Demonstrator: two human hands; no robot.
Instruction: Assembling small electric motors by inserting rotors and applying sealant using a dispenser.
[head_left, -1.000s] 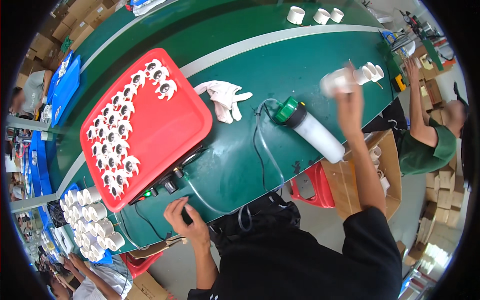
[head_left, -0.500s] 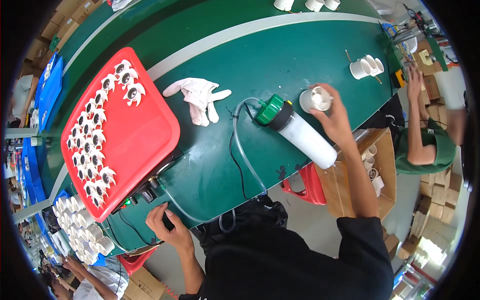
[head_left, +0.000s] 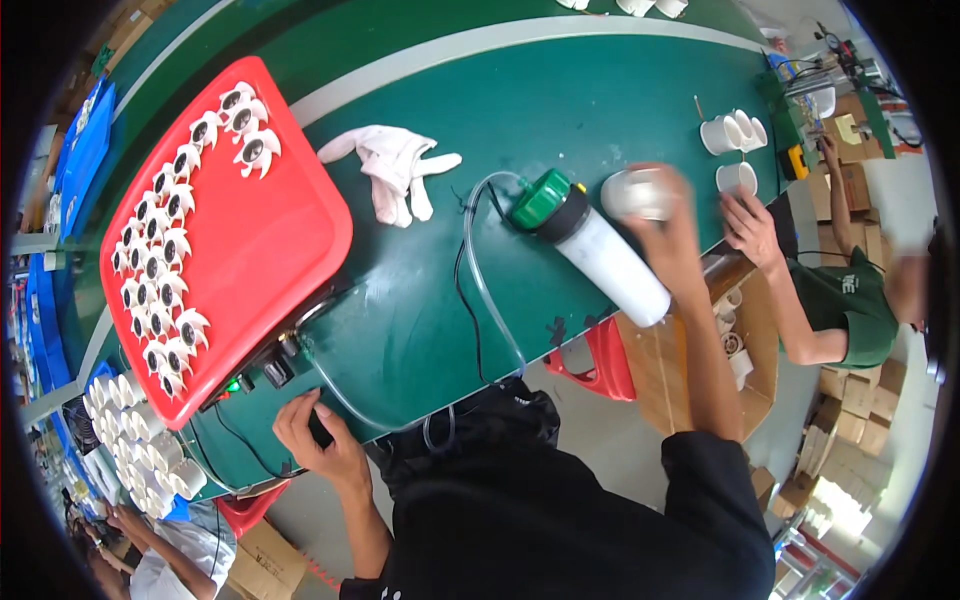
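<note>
A small white cylindrical plastic part [head_left: 640,193], blurred by motion, is grasped in the right hand [head_left: 668,225] and is held just beside the upper end of a white cylindrical canister with a black collar and green cap [head_left: 590,245], which lies on its side on the green bench [head_left: 560,90]. One second earlier the same hand was raised high over the far right of the bench with the part; half a second earlier it had been lowered to the canister's cap end. The part has thus been carried in from the far right to the canister, and it is judged that the carrying stage is finished and the part is being brought against the canister. The left hand [head_left: 318,442] is pressed onto a small black control [head_left: 322,432] at the near edge of the bench, fingers curled over it; its position matches both earlier frames. A clear hose [head_left: 478,270] runs from the green cap toward that edge. Further left lie a red plastic tray [head_left: 260,250] loaded with small white winged fittings [head_left: 160,265], and a pair of white fabric gloves [head_left: 392,172]. At the right a co-worker's hand [head_left: 748,228] rests near white cups [head_left: 735,133].
</note>
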